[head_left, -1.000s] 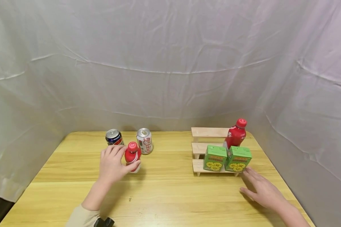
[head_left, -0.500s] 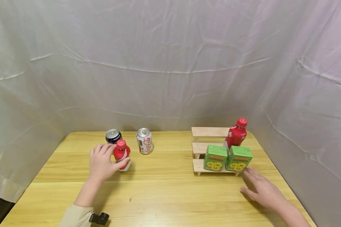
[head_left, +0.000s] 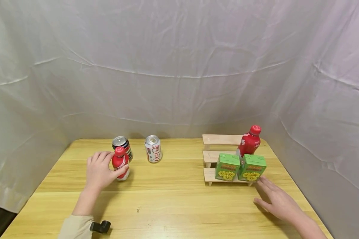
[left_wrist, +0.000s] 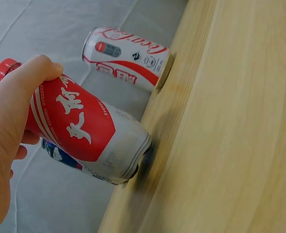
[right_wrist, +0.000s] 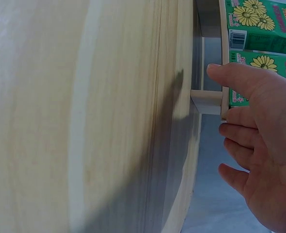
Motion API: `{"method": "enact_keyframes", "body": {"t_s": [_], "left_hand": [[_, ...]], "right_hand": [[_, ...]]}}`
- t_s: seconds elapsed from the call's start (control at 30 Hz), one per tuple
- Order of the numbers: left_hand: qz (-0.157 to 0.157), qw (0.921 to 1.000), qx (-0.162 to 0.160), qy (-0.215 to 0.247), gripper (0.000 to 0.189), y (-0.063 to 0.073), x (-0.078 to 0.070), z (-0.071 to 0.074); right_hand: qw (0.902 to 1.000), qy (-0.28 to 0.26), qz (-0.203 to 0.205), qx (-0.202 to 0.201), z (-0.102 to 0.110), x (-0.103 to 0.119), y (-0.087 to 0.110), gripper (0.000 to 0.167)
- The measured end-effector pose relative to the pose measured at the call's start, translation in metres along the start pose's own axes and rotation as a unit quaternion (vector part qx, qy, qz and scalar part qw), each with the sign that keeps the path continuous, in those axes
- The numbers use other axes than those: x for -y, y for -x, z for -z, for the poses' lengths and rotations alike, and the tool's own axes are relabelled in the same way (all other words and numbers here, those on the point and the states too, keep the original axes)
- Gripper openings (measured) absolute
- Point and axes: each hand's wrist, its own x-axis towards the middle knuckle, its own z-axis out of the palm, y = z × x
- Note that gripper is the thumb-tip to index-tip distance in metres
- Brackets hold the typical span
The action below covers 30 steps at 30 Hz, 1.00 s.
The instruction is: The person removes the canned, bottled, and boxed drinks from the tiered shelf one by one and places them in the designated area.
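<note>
My left hand (head_left: 99, 170) holds a red-and-white drink bottle (head_left: 120, 162) with a red cap, fingers behind it and thumb across its front. In the left wrist view, the bottle (left_wrist: 80, 119) has its base close over the wooden table. Right behind it stands a dark blue drink can (head_left: 121, 142), partly covered by the bottle. A white Coca-Cola can (head_left: 153, 150) is upright to the right. My right hand (head_left: 276, 199) has its fingers extended, fingertips at the front right corner of a small wooden step rack (head_left: 209, 171); it grips nothing.
Two green drink cartons (head_left: 227, 167) with yellow flowers stand side by side on the rack's lowest step. Behind the right carton, another red bottle (head_left: 249, 145) rises from the rack. Pale cloth (head_left: 179, 99) closes off the table's back and sides.
My left hand has carried the bottle leftward, from in front of the gap between the cans to in front of the dark blue can. The right hand stays at the rack's corner.
</note>
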Motion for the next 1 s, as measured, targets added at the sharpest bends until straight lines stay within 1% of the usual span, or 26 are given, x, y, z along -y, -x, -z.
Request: {"method": "enact_keyframes", "body": {"t_s": [0.17,0.43,0.67,0.83,1.0], "left_hand": [[0.016,0.9997,0.015,-0.006,0.072,0.001,0.004,0.001],[0.027,0.9994,0.02,-0.005,0.069,0.003,0.008,0.001],[0.026,0.9991,0.031,0.011,0.069,0.004,0.015,-0.001],[0.024,0.9982,0.048,0.025,0.063,0.004,0.018,0.002],[0.036,0.9967,0.065,0.033,0.061,0.006,0.02,0.003]], "right_hand": [[1.0,-0.001,-0.002,0.001,0.0,0.001,0.001,0.073],[1.0,0.0,0.005,-0.007,-0.001,0.0,0.0,0.072],[1.0,-0.001,0.005,-0.006,-0.001,-0.001,0.0,0.073],[0.9999,0.0,0.009,-0.011,-0.001,-0.001,0.0,0.072],[0.9998,0.0,0.013,-0.014,-0.003,-0.002,0.001,0.072]]}}
